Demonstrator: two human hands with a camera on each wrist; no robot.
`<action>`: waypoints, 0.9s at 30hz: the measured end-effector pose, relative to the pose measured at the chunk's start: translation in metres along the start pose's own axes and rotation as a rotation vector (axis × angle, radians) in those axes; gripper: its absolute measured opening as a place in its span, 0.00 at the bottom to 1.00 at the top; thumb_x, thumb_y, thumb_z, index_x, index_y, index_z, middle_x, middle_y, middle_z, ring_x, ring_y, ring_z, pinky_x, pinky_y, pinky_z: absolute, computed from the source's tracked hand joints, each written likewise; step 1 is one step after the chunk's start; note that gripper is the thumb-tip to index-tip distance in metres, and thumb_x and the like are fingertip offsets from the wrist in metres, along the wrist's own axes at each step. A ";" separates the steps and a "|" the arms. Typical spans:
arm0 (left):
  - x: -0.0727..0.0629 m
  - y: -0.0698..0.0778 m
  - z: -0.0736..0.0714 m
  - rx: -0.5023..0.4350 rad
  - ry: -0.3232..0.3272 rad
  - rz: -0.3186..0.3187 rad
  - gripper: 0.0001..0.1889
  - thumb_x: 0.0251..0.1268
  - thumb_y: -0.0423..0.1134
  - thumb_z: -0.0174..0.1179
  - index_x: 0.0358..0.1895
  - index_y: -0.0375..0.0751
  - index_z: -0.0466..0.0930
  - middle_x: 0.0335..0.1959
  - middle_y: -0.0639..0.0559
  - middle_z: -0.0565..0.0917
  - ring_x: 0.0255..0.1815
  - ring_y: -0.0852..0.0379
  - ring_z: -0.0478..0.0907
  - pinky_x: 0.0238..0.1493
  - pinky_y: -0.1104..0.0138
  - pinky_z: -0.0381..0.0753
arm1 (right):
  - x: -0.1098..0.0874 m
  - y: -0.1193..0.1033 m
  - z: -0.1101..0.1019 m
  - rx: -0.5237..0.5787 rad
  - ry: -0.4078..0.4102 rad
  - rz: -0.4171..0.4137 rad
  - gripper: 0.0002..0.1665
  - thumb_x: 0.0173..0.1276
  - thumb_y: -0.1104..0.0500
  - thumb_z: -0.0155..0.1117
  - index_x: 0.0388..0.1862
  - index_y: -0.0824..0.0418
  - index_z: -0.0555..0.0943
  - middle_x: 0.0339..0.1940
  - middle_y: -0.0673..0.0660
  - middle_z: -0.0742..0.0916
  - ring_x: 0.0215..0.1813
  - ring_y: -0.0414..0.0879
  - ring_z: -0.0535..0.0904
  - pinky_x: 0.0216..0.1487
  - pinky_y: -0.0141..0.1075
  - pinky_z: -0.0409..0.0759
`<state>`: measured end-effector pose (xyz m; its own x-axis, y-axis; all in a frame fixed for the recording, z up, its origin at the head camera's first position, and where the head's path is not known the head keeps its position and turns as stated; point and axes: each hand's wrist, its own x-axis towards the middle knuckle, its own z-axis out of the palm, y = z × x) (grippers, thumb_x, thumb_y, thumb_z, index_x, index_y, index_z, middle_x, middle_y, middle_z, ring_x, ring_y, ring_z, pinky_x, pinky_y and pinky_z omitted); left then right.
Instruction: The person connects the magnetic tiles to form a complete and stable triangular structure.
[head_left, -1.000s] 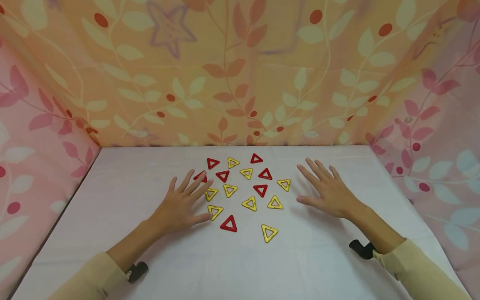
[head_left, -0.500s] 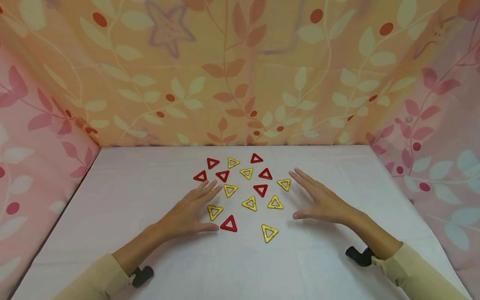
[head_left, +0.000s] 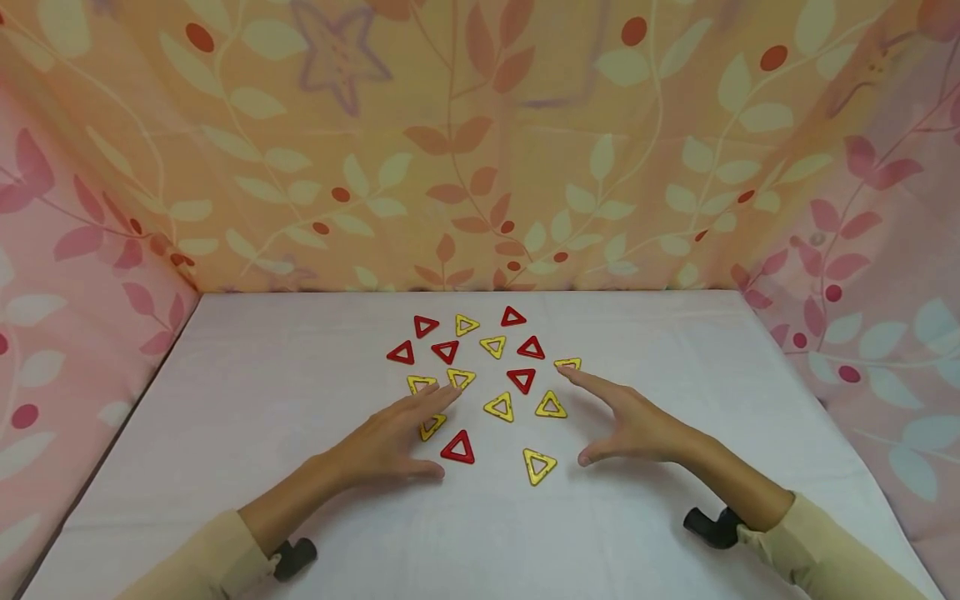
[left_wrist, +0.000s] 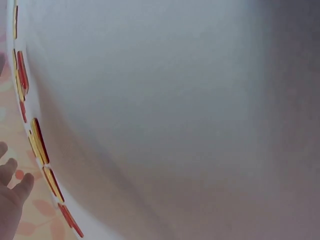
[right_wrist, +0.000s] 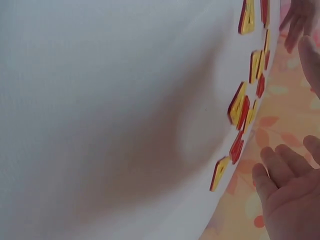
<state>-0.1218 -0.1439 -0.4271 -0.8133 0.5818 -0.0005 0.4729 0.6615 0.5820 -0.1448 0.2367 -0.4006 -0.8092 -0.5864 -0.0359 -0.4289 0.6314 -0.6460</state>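
Note:
Several red and yellow triangle frames lie flat and scattered on the white tabletop in the head view. My left hand hovers with extended fingers over the left side of the group, partly covering a yellow triangle. Its thumb points toward a red triangle. On the right, my right hand hangs with thumb and fingers spread, its fingertips overlapping the rightmost yellow triangle. Between the hands lie a yellow triangle nearest the front and a red triangle. Neither hand holds anything.
The white cloth-covered table ends at a flowered orange curtain behind. Pink flowered curtains close both sides. Black wrist devices show at both sleeve cuffs.
Both hands have moved inward and slightly nearer the front, their spread fingers drawing closer together and tilting sideways. The triangles stay where they were.

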 end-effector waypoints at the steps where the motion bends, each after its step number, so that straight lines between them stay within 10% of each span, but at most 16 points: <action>1: 0.000 0.000 0.001 -0.001 -0.003 0.000 0.53 0.49 0.53 0.77 0.79 0.63 0.55 0.76 0.61 0.64 0.79 0.53 0.53 0.67 0.42 0.66 | 0.000 0.000 0.002 0.008 -0.008 -0.001 0.67 0.43 0.47 0.86 0.80 0.43 0.57 0.78 0.45 0.66 0.78 0.49 0.59 0.72 0.55 0.62; 19: 0.001 0.010 0.013 -0.032 -0.057 -0.076 0.45 0.53 0.45 0.76 0.76 0.58 0.63 0.70 0.59 0.72 0.74 0.39 0.62 0.64 0.45 0.71 | -0.002 -0.003 0.025 0.196 -0.105 -0.095 0.52 0.51 0.55 0.82 0.74 0.61 0.68 0.61 0.53 0.84 0.64 0.46 0.78 0.67 0.31 0.70; 27: 0.003 0.006 0.014 -0.025 -0.036 -0.031 0.43 0.56 0.42 0.74 0.75 0.54 0.64 0.66 0.57 0.77 0.64 0.54 0.73 0.59 0.59 0.79 | -0.001 -0.005 0.035 0.215 -0.156 -0.032 0.50 0.53 0.55 0.81 0.74 0.57 0.69 0.58 0.48 0.85 0.60 0.42 0.81 0.64 0.34 0.74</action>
<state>-0.1169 -0.1313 -0.4348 -0.8146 0.5781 -0.0475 0.4390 0.6679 0.6010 -0.1279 0.2160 -0.4239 -0.7177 -0.6861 -0.1192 -0.3447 0.4988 -0.7952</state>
